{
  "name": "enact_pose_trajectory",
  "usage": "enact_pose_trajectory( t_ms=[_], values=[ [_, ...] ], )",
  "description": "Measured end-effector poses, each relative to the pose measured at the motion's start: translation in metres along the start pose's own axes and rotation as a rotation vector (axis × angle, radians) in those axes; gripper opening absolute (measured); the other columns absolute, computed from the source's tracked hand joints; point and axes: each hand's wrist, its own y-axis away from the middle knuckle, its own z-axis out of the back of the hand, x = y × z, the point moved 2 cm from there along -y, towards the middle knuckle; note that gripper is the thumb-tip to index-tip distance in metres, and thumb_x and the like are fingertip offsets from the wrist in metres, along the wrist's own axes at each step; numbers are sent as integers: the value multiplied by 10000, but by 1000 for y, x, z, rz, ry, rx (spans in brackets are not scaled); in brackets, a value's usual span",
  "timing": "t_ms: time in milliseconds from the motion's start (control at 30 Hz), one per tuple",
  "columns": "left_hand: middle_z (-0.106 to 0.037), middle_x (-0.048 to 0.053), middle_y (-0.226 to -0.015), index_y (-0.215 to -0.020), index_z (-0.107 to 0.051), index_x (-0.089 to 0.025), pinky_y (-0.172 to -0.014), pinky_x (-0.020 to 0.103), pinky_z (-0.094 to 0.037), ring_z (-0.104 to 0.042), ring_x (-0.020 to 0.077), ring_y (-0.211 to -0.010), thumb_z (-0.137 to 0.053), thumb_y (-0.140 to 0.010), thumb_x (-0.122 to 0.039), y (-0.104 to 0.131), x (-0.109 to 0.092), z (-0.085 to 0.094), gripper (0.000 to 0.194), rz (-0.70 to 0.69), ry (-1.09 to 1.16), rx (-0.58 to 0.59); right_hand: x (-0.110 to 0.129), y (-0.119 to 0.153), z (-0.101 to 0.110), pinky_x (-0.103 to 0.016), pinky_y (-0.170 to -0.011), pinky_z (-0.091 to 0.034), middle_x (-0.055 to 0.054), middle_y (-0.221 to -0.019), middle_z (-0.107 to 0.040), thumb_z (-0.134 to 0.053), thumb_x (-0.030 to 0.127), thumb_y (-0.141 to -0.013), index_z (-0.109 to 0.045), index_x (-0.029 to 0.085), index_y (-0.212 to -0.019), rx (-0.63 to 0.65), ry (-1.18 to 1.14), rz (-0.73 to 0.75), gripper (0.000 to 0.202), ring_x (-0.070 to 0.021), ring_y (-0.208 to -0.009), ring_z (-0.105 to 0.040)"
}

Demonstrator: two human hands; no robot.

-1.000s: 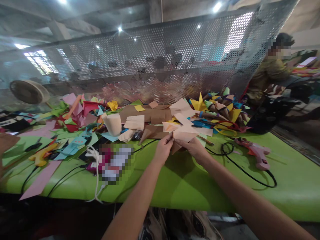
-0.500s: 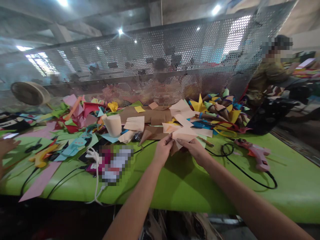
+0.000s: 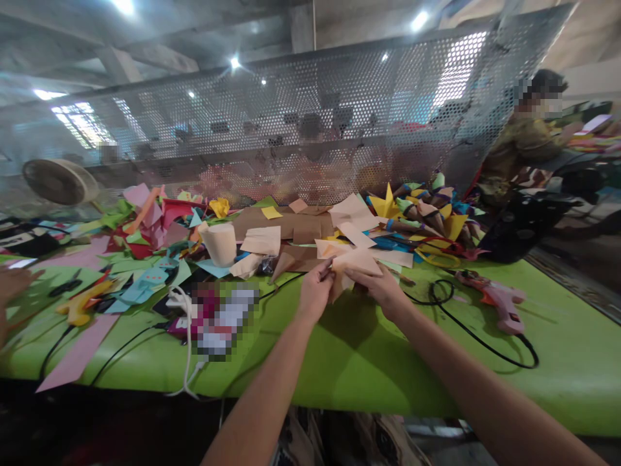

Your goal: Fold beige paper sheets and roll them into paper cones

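Note:
Between my hands, above the green table (image 3: 359,369), is a folded piece of peach paper (image 3: 356,262). My left hand (image 3: 315,291) pinches its left edge. My right hand (image 3: 378,288) grips its right side, with the fingers lying along the front. A pointed flap of the paper hangs down between the two hands. Just behind lie loose peach sheets (image 3: 352,212) and brown paper (image 3: 276,223). A pink glue gun (image 3: 502,304) with a black cord rests to the right of my right hand.
Colored paper scraps (image 3: 150,217), a white cup (image 3: 220,244), a power strip (image 3: 228,323) and a yellow glue gun (image 3: 82,304) are on the left. Paper cones (image 3: 427,210) pile up at back right. A perforated metal screen (image 3: 310,129) stands behind. Another person's hand (image 3: 14,288) shows far left.
The peach paper has tilted slightly, and its hanging flap has shifted a little. My right hand's fingers have moved slightly over its front. Little else differs.

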Motion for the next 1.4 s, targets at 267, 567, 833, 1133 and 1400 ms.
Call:
enact_pose_trajectory(
  t_ms=[267, 567, 833, 1133, 1400],
  values=[
    [-716, 94, -1207, -1261, -657, -185, -1033, 372, -458, -676, 208, -1076, -606, -810, -81, 4, -11, 0, 466, -21, -135, -9, 3, -12, 15, -287, -561, -409, -35, -692, -642, -750, 555, -638, -668, 159, -798, -123, 109, 173, 434, -152, -595, -517],
    [-755, 69, -1076, -1395, -548, -272, -973, 366, -462, -689, 255, -968, -563, -851, -133, 13, -21, 3, 562, -221, -604, 12, 33, 3, 15, -466, -1017, -377, -100, -1288, -625, -651, 374, -862, -634, 260, -1255, -183, 858, 878, 410, -300, -1186, -519],
    [-748, 59, -1082, -1425, -504, -315, -956, 333, -445, -678, 249, -937, -508, -898, -168, 16, -20, 0, 548, -363, -804, 128, 27, 0, 14, -395, -873, -402, -61, -954, -758, -667, 359, -876, -758, 245, -918, -35, 934, 804, 152, -261, -941, -594],
    [-756, 30, -1070, -1484, -397, -331, -918, 346, -494, -691, 237, -996, -510, -922, -175, 17, -25, -1, 594, -318, -873, 167, 26, -4, 17, -373, -831, -405, -35, -813, -759, -691, 291, -857, -757, 241, -787, -47, 888, 743, 107, -238, -857, -623],
    [-759, 28, -1073, -1418, -499, -330, -899, 323, -513, -699, 230, -998, -535, -923, -189, 17, -30, 1, 516, -304, -834, 143, 22, -6, 20, -345, -796, -448, -43, -858, -757, -685, 328, -842, -753, 230, -848, -34, 768, 695, 120, -239, -873, -632]
  ],
)
